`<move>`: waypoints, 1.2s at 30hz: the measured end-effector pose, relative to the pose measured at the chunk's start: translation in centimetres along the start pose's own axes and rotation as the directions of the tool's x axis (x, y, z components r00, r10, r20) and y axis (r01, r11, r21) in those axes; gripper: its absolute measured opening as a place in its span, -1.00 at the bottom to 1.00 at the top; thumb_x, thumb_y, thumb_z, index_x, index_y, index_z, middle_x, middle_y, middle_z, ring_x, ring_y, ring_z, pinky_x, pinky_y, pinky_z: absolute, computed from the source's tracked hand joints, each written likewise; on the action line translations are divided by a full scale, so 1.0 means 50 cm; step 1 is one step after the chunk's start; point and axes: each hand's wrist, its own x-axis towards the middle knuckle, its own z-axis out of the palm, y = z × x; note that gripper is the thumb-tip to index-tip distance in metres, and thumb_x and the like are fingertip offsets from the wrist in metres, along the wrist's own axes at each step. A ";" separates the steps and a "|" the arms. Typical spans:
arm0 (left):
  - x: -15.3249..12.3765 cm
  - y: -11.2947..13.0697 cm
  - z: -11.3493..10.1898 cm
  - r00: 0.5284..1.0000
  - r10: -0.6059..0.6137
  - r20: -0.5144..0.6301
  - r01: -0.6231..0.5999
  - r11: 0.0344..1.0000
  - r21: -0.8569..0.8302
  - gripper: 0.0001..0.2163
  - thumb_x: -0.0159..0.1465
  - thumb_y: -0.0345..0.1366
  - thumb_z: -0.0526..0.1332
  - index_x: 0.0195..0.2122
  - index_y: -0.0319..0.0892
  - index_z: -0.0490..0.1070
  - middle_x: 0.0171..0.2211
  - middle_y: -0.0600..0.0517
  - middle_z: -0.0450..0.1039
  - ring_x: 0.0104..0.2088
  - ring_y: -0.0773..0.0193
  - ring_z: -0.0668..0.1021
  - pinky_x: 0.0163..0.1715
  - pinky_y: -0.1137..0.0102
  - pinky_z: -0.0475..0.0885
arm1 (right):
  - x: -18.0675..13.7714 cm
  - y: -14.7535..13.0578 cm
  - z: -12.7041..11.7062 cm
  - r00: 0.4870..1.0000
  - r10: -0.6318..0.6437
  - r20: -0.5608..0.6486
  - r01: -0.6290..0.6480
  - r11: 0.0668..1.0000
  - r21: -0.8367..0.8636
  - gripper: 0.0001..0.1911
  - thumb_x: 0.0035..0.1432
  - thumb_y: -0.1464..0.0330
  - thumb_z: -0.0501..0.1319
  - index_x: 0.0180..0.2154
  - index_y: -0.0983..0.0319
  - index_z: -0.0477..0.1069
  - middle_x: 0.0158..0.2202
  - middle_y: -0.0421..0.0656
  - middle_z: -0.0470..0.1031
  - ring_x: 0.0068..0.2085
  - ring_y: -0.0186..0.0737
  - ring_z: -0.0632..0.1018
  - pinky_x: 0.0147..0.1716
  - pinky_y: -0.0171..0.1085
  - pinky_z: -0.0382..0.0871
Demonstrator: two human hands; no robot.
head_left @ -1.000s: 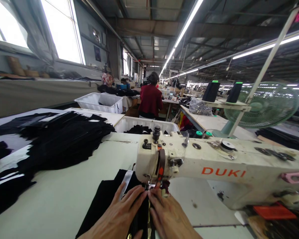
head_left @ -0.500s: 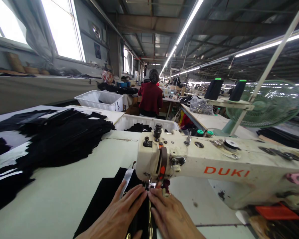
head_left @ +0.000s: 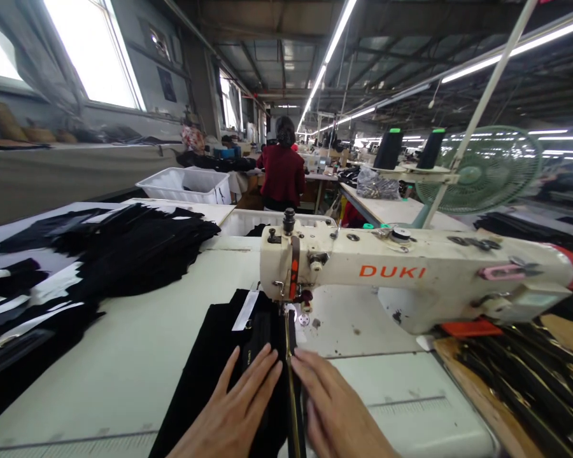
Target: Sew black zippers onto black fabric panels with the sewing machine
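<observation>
A black fabric piece (head_left: 210, 362) with a gold zipper (head_left: 292, 394) lies under the needle of a cream DUKI sewing machine (head_left: 391, 273). My left hand (head_left: 239, 407) rests flat on the fabric just left of the zipper, fingers stretched out. Right of the zipper, my right hand (head_left: 337, 410) lies flat with fingers extended, pressing the fabric edge. Both sets of fingertips are a short way in front of the presser foot (head_left: 286, 312). A white label (head_left: 246, 310) sits on the fabric near the needle.
A heap of black fabric pieces (head_left: 124, 248) covers the table's left. White bins (head_left: 186, 184) stand behind. Black zippers (head_left: 520, 375) lie at the right. A green fan (head_left: 482, 168) and thread cones (head_left: 389, 149) stand beyond the machine. A person in red (head_left: 281, 172) works ahead.
The view has pulled back and tilted down. Both hands have slid back toward me from the needle, and more of the zipper and fabric shows in front of the presser foot.
</observation>
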 end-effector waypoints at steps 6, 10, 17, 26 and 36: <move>-0.056 0.032 -0.003 0.996 -0.080 -0.031 0.072 0.975 -0.209 -0.49 0.36 -0.40 0.10 0.34 -0.06 0.20 0.28 0.03 0.29 0.28 0.10 0.33 0.30 0.07 0.11 | -0.077 -0.076 0.019 0.970 -0.167 -0.178 0.155 0.985 -0.082 -0.55 0.39 0.46 0.00 0.26 0.35 0.25 0.16 0.01 0.47 0.18 -0.04 0.46 0.14 -0.08 0.42; -0.032 0.001 -0.075 0.903 -0.423 0.073 0.379 0.705 -0.599 -0.61 0.49 -0.09 -0.05 0.16 -0.01 0.47 0.08 0.08 0.53 0.12 0.09 0.53 0.18 0.17 0.35 | -0.039 -0.072 -0.037 0.954 0.258 -0.151 -0.174 0.890 0.421 -0.62 0.45 0.30 -0.02 -0.16 0.24 0.57 -0.15 -0.05 0.61 -0.11 -0.11 0.62 -0.09 -0.21 0.54; -0.009 0.004 -0.159 0.772 -0.629 0.091 0.511 0.531 -0.676 -0.55 0.37 0.12 0.09 0.01 -0.05 0.59 -0.07 0.03 0.61 -0.01 -0.02 0.59 0.14 0.15 0.38 | 0.033 0.075 -0.170 0.908 0.418 -0.039 -0.328 0.764 0.556 -0.45 0.42 0.07 -0.01 -0.43 0.23 0.53 -0.46 -0.16 0.57 -0.31 -0.13 0.62 -0.27 -0.23 0.51; -0.046 0.013 -0.089 0.963 -0.270 0.024 0.243 0.821 -0.517 -0.61 0.50 -0.23 -0.01 0.33 0.04 0.22 0.31 0.12 0.24 0.32 0.10 0.26 0.30 0.08 0.14 | 0.005 -0.083 -0.088 0.996 -0.085 -0.015 0.086 0.992 0.089 -0.75 0.42 0.45 0.03 -0.13 0.27 0.49 -0.26 -0.09 0.50 -0.25 -0.12 0.49 -0.28 -0.20 0.40; -0.070 0.060 -0.019 0.991 0.117 -0.064 -0.119 0.992 -0.034 -0.23 0.07 -0.65 0.04 0.37 -0.27 0.03 0.36 -0.09 0.13 0.37 0.07 0.14 0.33 0.06 0.05 | -0.051 -0.141 -0.001 0.920 -0.100 -0.378 0.069 0.993 -0.093 -0.67 0.41 0.54 -0.06 -0.12 0.38 0.49 -0.33 -0.09 0.55 -0.34 -0.17 0.48 -0.31 -0.21 0.35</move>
